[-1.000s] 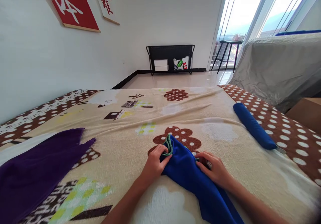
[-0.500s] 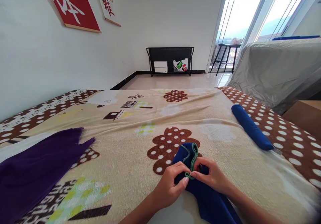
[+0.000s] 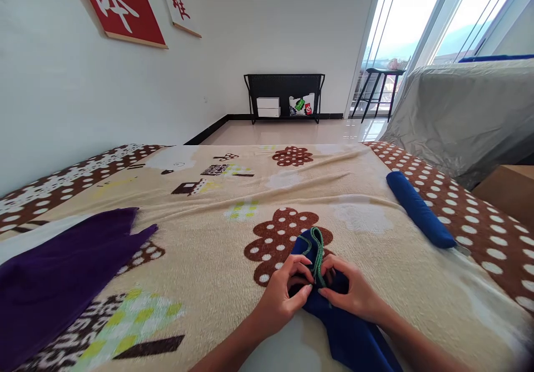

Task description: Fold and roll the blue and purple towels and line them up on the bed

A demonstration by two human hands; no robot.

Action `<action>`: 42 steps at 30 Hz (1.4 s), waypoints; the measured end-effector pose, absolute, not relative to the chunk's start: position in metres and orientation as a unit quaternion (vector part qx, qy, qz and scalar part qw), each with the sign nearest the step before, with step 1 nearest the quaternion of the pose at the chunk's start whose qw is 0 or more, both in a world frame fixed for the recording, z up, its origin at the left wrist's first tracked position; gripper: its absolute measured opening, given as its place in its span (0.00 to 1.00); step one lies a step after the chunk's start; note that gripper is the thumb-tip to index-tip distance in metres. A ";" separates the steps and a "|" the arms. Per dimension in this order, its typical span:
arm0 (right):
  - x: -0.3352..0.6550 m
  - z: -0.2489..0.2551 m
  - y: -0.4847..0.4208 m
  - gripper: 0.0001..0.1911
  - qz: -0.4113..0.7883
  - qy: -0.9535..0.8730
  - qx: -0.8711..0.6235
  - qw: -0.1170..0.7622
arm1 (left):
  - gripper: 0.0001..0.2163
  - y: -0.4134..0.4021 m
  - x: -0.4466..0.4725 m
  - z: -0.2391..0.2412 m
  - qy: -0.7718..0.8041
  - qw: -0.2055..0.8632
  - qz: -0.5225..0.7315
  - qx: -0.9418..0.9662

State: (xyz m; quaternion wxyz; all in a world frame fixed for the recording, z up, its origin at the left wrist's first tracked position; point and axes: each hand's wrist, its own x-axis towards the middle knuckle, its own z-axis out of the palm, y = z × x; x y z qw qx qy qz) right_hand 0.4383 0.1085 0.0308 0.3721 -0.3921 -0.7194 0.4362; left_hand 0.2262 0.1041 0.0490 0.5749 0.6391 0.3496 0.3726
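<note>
A dark blue cloth (image 3: pixel 354 336) with a green stitched edge lies bunched on the bed near me, trailing toward the bottom of the view. My left hand (image 3: pixel 287 291) pinches its fabric from the left, thumb and forefinger close together. From the right, my right hand (image 3: pixel 348 288) grips the same cloth beside the green edging (image 3: pixel 317 249), which stands up in a narrow loop between the hands. The two sets of fingertips are a small gap apart. Fabric inside the curled fingers is partly hidden.
A cream patterned blanket (image 3: pixel 200 261) covers the bed. Purple cloth (image 3: pixel 70 266) lies at left, and a blue rolled bundle (image 3: pixel 419 208) at right. Beyond stand a black rack (image 3: pixel 283 88), a stool (image 3: pixel 381 74), a covered piece of furniture (image 3: pixel 471 110) and a cardboard box (image 3: pixel 509 191).
My fingertips have moved slightly apart. The small green fold that was pinched between them no longer shows, and the green loop stands taller and narrower. The view has tilted slightly.
</note>
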 end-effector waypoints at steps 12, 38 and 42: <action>0.439 0.039 0.107 0.10 0.438 -0.735 -0.372 0.359 | 0.15 0.107 0.232 0.035 0.393 0.508 0.392 0.659; 0.445 0.022 0.113 0.10 0.295 -0.691 -0.474 0.460 | 0.13 0.104 0.236 0.030 0.402 0.063 0.387 0.827; 0.442 0.023 0.116 0.12 0.301 -0.725 -0.465 0.409 | 0.09 0.106 0.237 0.029 0.396 0.064 0.389 0.830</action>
